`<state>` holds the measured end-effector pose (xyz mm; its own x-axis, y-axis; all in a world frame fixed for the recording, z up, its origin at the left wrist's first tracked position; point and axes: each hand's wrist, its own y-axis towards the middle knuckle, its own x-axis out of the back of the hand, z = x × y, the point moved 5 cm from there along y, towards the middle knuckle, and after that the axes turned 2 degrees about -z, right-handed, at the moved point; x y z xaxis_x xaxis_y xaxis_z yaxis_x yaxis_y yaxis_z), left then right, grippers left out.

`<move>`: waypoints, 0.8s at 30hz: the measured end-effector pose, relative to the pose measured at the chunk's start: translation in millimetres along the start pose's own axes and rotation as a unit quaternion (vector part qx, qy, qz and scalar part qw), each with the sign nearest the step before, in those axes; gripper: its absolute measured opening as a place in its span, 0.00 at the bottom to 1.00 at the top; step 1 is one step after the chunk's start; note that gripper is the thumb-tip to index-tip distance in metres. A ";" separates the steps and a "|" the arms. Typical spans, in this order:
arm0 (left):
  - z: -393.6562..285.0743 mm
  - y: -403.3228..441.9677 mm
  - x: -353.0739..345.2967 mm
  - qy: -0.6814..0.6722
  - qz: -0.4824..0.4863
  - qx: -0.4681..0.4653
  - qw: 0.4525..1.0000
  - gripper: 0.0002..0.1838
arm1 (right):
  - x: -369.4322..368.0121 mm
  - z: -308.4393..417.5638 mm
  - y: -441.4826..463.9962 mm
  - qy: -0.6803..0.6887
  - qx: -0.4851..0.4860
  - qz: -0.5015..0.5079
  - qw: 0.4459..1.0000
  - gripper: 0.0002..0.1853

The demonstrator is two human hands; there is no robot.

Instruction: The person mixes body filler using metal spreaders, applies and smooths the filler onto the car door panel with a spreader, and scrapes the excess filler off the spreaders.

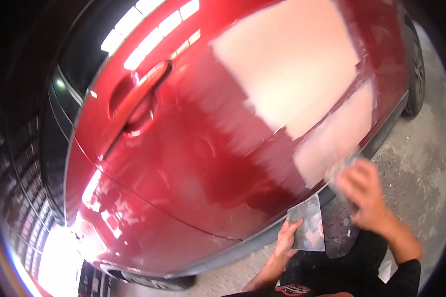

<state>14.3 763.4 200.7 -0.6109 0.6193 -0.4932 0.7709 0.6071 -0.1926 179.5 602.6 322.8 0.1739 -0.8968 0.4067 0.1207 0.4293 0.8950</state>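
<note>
Head view, looking down on the flank of a red car (173, 163). Left hand (284, 239) low, near centre: clamped on a flat grey plate (309, 235), thumb lying over its near edge, rest of the fingers mostly hidden. Plate roughly square, face up, smeared with pale, greyish material; its upper corner close below the car's lower edge. Right hand (363, 190) up and to the right of the plate, blurred; fingers closed round a greyish tool (336, 174), its exact form lost in the blur. Tool at the lower end of a smaller pale patch (332, 136); contact with the surface cannot be told. Larger pale patch (292, 64) just above, a body crease running between the two. Dull, scuffed red borders both patches on the handle side; glossy paint further off, with bright reflections. Door handle (146, 91) well apart, upper left. Grey sill (381, 133) along the bottom of the body, one wheel (416, 74) at far right. Concrete floor (406, 153) beneath, stained. Wearer's dark shirt (332, 274) at bottom, printed logo on it.
</note>
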 end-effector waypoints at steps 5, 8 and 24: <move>-13.7 19.0 -18.1 -0.020 -0.024 -0.039 0.999 0.19 | -41.8 23.1 -87.2 0.182 -0.038 0.102 0.977 0.36; -53.0 -4.5 -46.0 0.047 0.002 -0.104 0.993 0.21 | -60.4 -15.4 -123.2 0.125 -0.019 0.221 0.967 0.37; -121.2 17.7 -90.6 0.211 -0.019 -0.249 0.945 0.20 | 51.1 -109.5 -14.4 0.191 -0.243 -0.189 0.932 0.30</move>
<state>61.4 778.4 344.7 -0.7344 0.6725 -0.0916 0.6315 0.7266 0.2709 293.7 562.3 310.6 0.3526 -0.9306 -0.0983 0.6569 0.1713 0.7343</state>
